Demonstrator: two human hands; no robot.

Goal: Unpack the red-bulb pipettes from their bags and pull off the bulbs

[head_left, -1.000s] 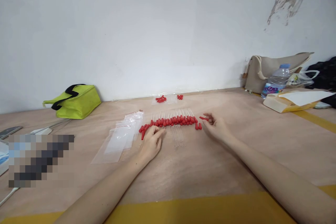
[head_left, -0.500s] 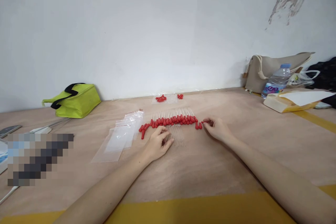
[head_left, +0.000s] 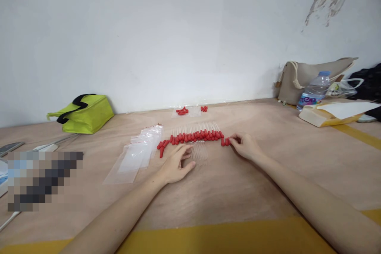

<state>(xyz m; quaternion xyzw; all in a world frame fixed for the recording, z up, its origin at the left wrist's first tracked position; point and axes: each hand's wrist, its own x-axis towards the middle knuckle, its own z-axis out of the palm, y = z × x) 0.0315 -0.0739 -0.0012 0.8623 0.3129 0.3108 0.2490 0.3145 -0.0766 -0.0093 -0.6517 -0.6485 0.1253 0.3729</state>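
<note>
A big white wall [head_left: 166,35] stands behind a wide wooden surface [head_left: 253,206]. A bright green bag [head_left: 89,117] sits at the far left, and flat clear bags [head_left: 133,156] lie nearer, one over another. In the middle is a long row of red bulbs [head_left: 190,137], with thin see-through stems pointing to the wall. The left hand [head_left: 175,164] is just below that row; its fingers are loose and apart, and nothing shows in them. Close to its fingertips lie thin clear tubes [head_left: 200,152]; I can't tell if it touches them. The right hand [head_left: 247,145] has its finger and thumb pinched on a small red piece [head_left: 229,141], just beside two more at the row's right end. It looks like the laying-down step. The next move seems to call for letting go softly, without bumping those two.
</note>
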